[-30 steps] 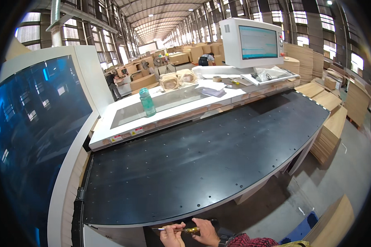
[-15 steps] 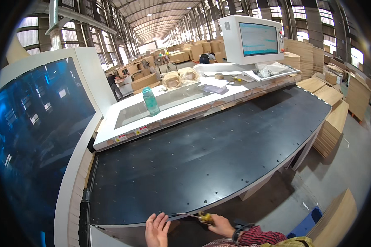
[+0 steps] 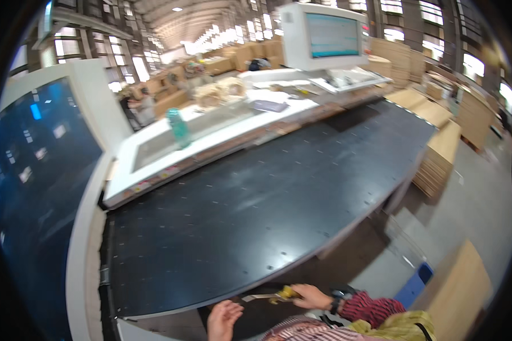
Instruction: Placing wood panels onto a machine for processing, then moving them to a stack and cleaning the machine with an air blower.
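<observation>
My right hand [image 3: 312, 297], reaching in from the lower right in a striped red sleeve, is closed round the yellow handle of a screwdriver [image 3: 287, 293]. Its metal shaft points left, blurred by motion. Just beyond the tip is my left hand [image 3: 224, 318], palm turned up and fingers loosely bent, with nothing seen in it. Whether the tip touches those fingers I cannot tell. Both hands are at the near edge of a large black machine table [image 3: 239, 221] dotted with small holes.
Behind the table, a white machine ledge [image 3: 153, 173] carries a green bottle [image 3: 178, 128], rolls of tape and papers. A white monitor [image 3: 324, 38] stands at the back. On the left rises a dark glossy panel [image 3: 40, 187]. Stacked boards [image 3: 438, 153] and a leaning board [image 3: 455, 290] are at right.
The view has swung, so the table and ledge sit further left and are smeared. My left fingers are more bent than before. The screwdriver stays in my right hand.
</observation>
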`<state>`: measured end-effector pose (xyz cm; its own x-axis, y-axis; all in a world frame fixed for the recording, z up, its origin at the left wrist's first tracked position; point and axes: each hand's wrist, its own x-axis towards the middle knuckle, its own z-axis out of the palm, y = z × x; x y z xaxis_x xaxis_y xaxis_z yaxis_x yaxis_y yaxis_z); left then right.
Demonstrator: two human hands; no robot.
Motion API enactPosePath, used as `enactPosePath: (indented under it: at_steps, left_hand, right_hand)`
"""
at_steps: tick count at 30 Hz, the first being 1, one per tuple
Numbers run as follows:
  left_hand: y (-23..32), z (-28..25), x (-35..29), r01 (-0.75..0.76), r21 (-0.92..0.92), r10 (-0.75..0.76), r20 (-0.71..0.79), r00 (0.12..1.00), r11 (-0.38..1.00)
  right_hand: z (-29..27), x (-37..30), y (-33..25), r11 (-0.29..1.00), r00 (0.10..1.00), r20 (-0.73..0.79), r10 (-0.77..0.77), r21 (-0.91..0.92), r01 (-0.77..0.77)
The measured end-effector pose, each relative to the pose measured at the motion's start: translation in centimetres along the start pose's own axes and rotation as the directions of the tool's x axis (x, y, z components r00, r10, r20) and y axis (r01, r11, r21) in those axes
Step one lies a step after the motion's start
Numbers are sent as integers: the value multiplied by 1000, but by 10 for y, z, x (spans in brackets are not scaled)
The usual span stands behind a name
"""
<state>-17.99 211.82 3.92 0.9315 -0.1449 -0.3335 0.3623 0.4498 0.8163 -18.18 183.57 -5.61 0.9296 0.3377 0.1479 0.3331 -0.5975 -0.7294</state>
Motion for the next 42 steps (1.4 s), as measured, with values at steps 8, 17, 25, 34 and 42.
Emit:
enactPosePath:
  at_steps: [8, 17, 25, 34, 42]
  left_hand:
    - [77, 29, -13, -326, 297, 345, -11, 939, 897]
    - [101, 20, -19, -455, 406, 504, -17, 863, 793]
    - [53, -9, -30, -242, 267, 309, -244, 919, 933]
    - [45, -22, -24, -283, 120, 306, -272, 912, 951]
    - [40, -25, -26, -274, 33, 271, -303, 914, 961]
  right_hand:
    - [-96, 104, -131, 871, 927, -302, -220, 368, 326]
    - [-110, 143, -210, 569, 782, -413, -467, 537, 623]
    - [-94, 163, -263, 394, 652, -474, -592, 534, 747]
    - [-91, 170, -293, 260, 627, -395, -672, 666, 699]
    - [-89, 171, -307, 231, 599, -370, -710, 681, 695]
